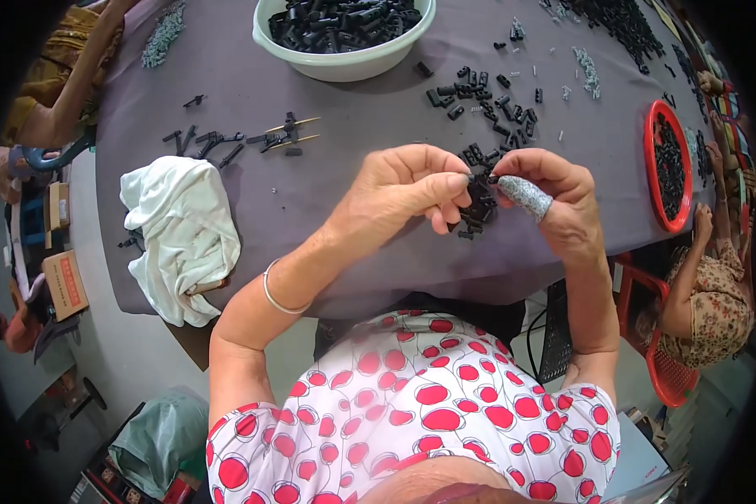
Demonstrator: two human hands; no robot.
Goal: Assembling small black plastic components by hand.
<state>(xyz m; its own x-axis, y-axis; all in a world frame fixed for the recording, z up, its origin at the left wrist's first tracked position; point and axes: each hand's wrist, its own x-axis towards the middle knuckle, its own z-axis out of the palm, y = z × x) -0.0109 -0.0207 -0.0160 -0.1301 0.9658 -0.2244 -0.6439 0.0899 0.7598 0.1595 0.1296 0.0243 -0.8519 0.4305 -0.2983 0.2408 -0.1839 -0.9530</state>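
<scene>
Over the near part of the grey-covered table (353, 260), my left hand (412, 186) pinches a small black plastic part (472, 179) between thumb and fingertips. My right hand (554, 197) faces it, its fingertips closed on a tiny dark piece (493, 178) just beside that part. Grey speckled tape wraps my right thumb. What exactly each piece is I cannot make out. Below and behind the fingertips lies a heap of small black parts (477, 210), partly covered by my hands. More black cylindrical parts (504, 109) are scattered beyond them.
A white basin (344, 65) of black parts stands at the back. On the left are a crumpled white cloth (181, 227), long black pieces (214, 143) and two thin sticks (298, 126). A red tray (653, 176) and small metal springs (588, 71) are to the right. Other people sit at both sides.
</scene>
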